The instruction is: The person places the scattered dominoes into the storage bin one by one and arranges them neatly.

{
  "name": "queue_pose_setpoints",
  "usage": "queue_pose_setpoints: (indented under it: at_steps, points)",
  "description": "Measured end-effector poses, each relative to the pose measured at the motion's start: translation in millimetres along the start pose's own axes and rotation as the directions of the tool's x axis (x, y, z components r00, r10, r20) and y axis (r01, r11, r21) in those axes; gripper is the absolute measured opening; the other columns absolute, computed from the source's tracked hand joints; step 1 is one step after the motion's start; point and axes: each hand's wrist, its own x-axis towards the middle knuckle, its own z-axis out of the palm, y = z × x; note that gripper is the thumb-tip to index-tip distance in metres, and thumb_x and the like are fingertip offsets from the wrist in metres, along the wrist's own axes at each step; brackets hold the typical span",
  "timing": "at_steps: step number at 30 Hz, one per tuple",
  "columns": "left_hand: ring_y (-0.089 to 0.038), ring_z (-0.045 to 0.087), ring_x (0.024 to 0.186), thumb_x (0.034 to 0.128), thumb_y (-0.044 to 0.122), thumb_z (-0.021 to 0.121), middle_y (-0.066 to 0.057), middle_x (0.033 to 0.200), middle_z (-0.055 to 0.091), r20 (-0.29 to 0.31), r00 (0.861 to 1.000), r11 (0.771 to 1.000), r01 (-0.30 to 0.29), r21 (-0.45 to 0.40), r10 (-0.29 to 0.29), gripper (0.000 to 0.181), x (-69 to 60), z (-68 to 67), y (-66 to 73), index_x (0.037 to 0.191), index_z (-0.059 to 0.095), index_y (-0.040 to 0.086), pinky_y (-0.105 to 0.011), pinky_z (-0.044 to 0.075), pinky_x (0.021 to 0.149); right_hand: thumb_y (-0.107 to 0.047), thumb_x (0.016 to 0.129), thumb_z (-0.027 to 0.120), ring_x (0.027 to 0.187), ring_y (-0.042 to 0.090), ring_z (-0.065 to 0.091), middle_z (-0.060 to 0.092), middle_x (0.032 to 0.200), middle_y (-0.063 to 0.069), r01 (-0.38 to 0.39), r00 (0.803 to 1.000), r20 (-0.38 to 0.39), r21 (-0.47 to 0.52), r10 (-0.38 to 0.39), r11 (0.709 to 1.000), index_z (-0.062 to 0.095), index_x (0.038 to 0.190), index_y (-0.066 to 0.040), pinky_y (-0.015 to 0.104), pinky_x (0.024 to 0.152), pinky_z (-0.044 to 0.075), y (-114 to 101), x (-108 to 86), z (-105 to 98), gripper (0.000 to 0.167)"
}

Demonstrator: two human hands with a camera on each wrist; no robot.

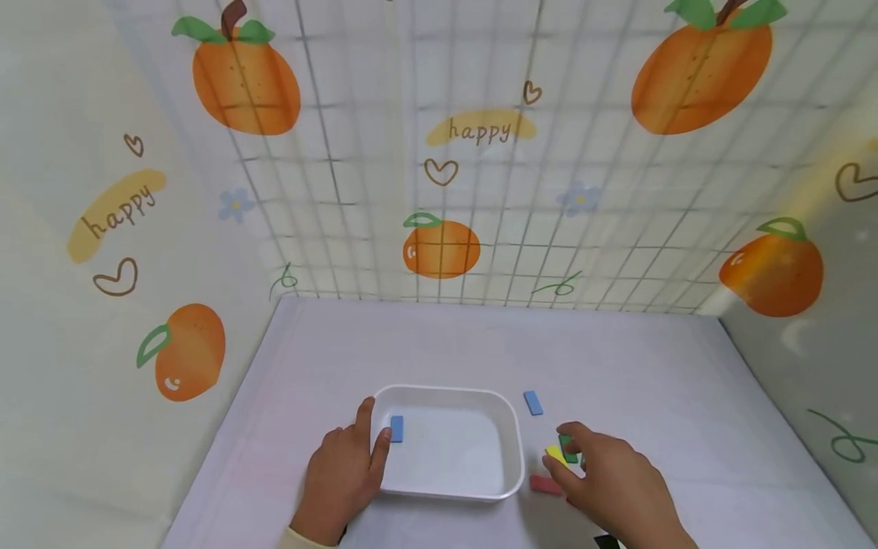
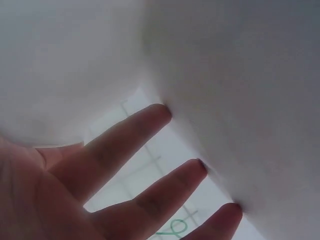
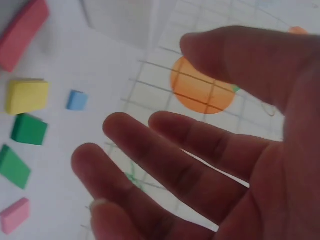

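Observation:
My left hand (image 1: 346, 465) holds the left rim of a white tray (image 1: 453, 450), its thumb over the inner side. Fingertips of that hand touch the surface beside the tray in the left wrist view. A small blue block (image 1: 397, 428) lies inside, near the thumb. Right of the tray, my right hand (image 1: 613, 473) hovers over loose blocks, thumb and fingers spread with nothing between them. Nearest to it are a yellow block (image 1: 556, 455), a green block (image 1: 568, 448) and a red block (image 1: 546, 485). The right wrist view also shows a second green block (image 3: 14, 167) and a pink block (image 3: 15, 216).
Another blue block (image 1: 533, 402) lies behind the coloured group, right of the tray. A dark object (image 1: 607, 541) shows partly at the bottom edge, beside the right wrist. White cloth with printed oranges (image 1: 442, 248) hangs over a wire grid at the back and sides of the table.

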Motion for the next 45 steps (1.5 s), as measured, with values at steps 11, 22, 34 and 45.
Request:
queue_pose_setpoints:
  at_steps: [11,22,34,45]
  points:
    - [-0.04,0.068,0.104,0.1094,0.059,0.04,-0.01,0.119,0.075,-0.015,1.0,1.0,0.023,0.013,-0.023,0.066,-3.3,-2.8,0.4,0.16,0.04,0.016,-0.057,0.057,0.08,-0.035,0.08,0.09,0.076,0.016,0.063,0.075,0.101,-0.005,-0.019,0.999,0.031,-0.002,0.019,1.0,0.072,0.127,-0.019,0.042,0.058,0.053,18.4,15.3,28.3,0.053]
    - [-0.041,0.066,0.106,0.1085,0.064,0.035,-0.009,0.116,0.074,-0.03,0.999,0.999,0.032,0.007,-0.031,0.069,-5.1,1.0,0.3,0.161,0.04,0.018,-0.057,0.055,0.082,-0.059,0.072,0.092,0.08,0.015,0.065,0.074,0.096,-0.004,0.016,0.998,0.069,-0.032,-0.013,0.999,0.073,0.121,-0.017,0.045,0.062,0.057,17.4,23.9,40.9,0.067]
    - [-0.044,0.064,0.108,0.1076,0.065,0.036,-0.009,0.113,0.074,-0.043,0.999,0.999,0.032,-0.02,-0.033,0.071,-5.7,2.3,2.7,0.16,0.04,0.017,-0.058,0.053,0.089,-0.038,0.078,0.093,0.074,0.01,0.055,0.062,0.082,-0.012,0.064,0.998,0.032,-0.031,-0.063,0.997,0.074,0.12,-0.02,0.036,0.058,0.05,16.4,16.7,52.5,0.05]
    - [-0.045,0.064,0.108,0.1068,0.068,0.034,-0.011,0.116,0.075,-0.043,0.998,0.999,0.039,-0.022,-0.04,0.073,-4.0,4.5,1.7,0.159,0.04,0.018,-0.06,0.053,0.088,-0.038,0.079,0.092,0.067,0.013,0.051,0.055,0.073,-0.009,0.03,0.997,0.079,-0.05,-0.026,0.998,0.074,0.12,-0.018,0.034,0.054,0.046,15.6,19.4,55.4,0.049]
